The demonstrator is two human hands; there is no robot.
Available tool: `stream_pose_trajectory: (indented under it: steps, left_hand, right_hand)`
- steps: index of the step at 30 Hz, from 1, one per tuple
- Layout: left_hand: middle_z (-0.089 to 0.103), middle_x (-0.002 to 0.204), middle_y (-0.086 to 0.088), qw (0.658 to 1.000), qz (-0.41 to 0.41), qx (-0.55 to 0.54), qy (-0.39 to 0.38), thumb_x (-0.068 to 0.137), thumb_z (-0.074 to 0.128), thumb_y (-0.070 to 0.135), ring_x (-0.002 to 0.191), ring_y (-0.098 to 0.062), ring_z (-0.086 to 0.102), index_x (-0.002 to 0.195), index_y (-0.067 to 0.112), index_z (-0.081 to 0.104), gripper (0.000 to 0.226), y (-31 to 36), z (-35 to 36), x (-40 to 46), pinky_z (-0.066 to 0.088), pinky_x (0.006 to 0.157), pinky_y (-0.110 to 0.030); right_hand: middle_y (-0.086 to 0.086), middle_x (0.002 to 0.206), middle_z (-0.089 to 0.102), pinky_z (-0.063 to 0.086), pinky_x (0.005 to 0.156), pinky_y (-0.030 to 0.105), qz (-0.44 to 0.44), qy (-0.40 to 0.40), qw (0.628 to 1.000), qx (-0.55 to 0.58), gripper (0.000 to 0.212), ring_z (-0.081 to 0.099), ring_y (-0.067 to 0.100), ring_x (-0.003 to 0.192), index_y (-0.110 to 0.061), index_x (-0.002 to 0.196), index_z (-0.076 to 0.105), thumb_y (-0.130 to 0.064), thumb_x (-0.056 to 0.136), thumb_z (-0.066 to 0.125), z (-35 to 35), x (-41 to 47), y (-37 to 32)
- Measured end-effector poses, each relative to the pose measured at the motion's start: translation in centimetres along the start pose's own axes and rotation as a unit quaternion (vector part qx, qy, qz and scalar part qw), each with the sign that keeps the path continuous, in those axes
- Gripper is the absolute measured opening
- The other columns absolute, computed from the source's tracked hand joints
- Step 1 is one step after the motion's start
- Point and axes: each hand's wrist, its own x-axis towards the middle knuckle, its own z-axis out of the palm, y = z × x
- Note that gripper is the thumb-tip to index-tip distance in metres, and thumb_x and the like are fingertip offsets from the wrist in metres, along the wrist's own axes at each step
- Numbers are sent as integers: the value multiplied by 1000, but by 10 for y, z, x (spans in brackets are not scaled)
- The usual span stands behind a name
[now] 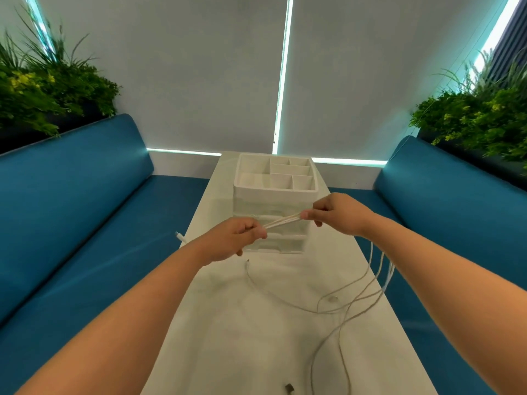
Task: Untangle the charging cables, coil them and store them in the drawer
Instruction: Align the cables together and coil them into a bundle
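The person is stretching a bundle of white charging cables between both hands, just in front of the drawer organizer standing on the tabletop. The left hand is pinching one end of the taut span with curled fingers, and the right hand is pinching the other end the same way. From the right hand the slack is hanging down and looping loosely over the tabletop nearer the person than the organizer, with 1 free plug lying just before the organizer's base. The cables are looking thin, light and limp, so they are likely flopping and snagging on each other; gripping near a plug and feeding 1 strand at a time seems safest. The organizer's top tray is showing several open compartments, all appearing to hold nothing, and its translucent drawers below are sitting closed, their contents too hazy to tell.
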Motion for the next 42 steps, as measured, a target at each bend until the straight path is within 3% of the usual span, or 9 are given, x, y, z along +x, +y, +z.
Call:
stream_pose_trajectory:
  steps: [4, 9, 17, 20, 25, 30, 36, 40, 42]
  left_hand:
    - [52, 77, 4, 995, -6, 100, 4, 104, 38, 38, 68, -9, 46, 92, 24, 59, 28, -22, 14, 1, 41, 65, -23]
    - [62, 91, -9, 993, 17, 114, 10, 103, 35, 45, 80, -19, 53, 91, 25, 55, 31, -33, 23, 0, 43, 73, -30]
    - [54, 66, 8, 991, -10, 136, 8, 98, 44, 51, 59, -9, 48, 76, 15, 56, 44, -42, 40, 8, 38, 61, -24]
    - [56, 68, 2, 993, -28, 113, 5, 97, 43, 55, 59, -11, 55, 84, 11, 51, 47, -47, 42, 4, 46, 62, -32]
    - [51, 72, 5, 993, 28, 97, 61, 103, 39, 39, 58, -5, 45, 100, 24, 48, 18, -55, 41, -4, 38, 55, -22]
    - [55, 81, 5, 981, 73, 142, 114, 103, 42, 33, 70, -5, 49, 97, 17, 55, 22, -66, 42, -3, 37, 62, -17]
    - [55, 68, 2, 986, 3, 164, 16, 104, 34, 38, 59, -12, 49, 84, 14, 45, 33, -80, 59, -15, 41, 58, -26]
    - [49, 66, 7, 993, 12, 76, 88, 102, 38, 41, 59, -10, 47, 95, 12, 51, 32, -74, 56, -13, 52, 58, -29]
    - [49, 63, 13, 990, 29, 9, 140, 102, 42, 40, 56, -3, 43, 97, 14, 58, 31, -61, 53, -11, 43, 54, -21]
  right_hand:
    - [-1, 64, 57, 38, 57, 26, 30, 23, 997, -61, 47, 53, 16, 64, -18, 73, 64, -59, 91, 47, 7, -2, 23]
    - [-11, 83, 63, 39, 64, 23, -4, 10, 996, -87, 38, 55, 7, 76, -27, 97, 67, -54, 95, 40, 11, -13, 42]
    - [-6, 73, 60, 45, 59, 27, 15, 72, 989, -129, 48, 56, 13, 69, -20, 82, 63, -58, 94, 36, 7, -11, 45]
    - [-8, 71, 58, 41, 54, 27, 36, 105, 984, -142, 47, 54, 11, 65, -22, 81, 61, -58, 95, 35, 8, -13, 46]
    - [-4, 65, 54, 38, 54, 26, 51, 91, 991, -86, 48, 49, 12, 60, -17, 79, 63, -53, 97, 38, -2, -18, 55]
    - [-3, 63, 52, 32, 52, 23, 50, 91, 993, -59, 46, 46, 12, 58, -16, 79, 62, -50, 97, 39, 0, -21, 54]
    - [-5, 61, 51, 32, 52, 24, 32, 91, 993, -63, 47, 46, 11, 57, -17, 77, 62, -52, 96, 39, 1, -15, 49]
    - [-2, 61, 52, 35, 52, 25, 43, 97, 992, -71, 47, 46, 13, 56, -17, 75, 62, -52, 97, 39, -4, -13, 53]
    - [0, 62, 54, 37, 51, 26, 56, 102, 990, -78, 48, 48, 15, 56, -17, 75, 61, -53, 97, 39, -5, -12, 58]
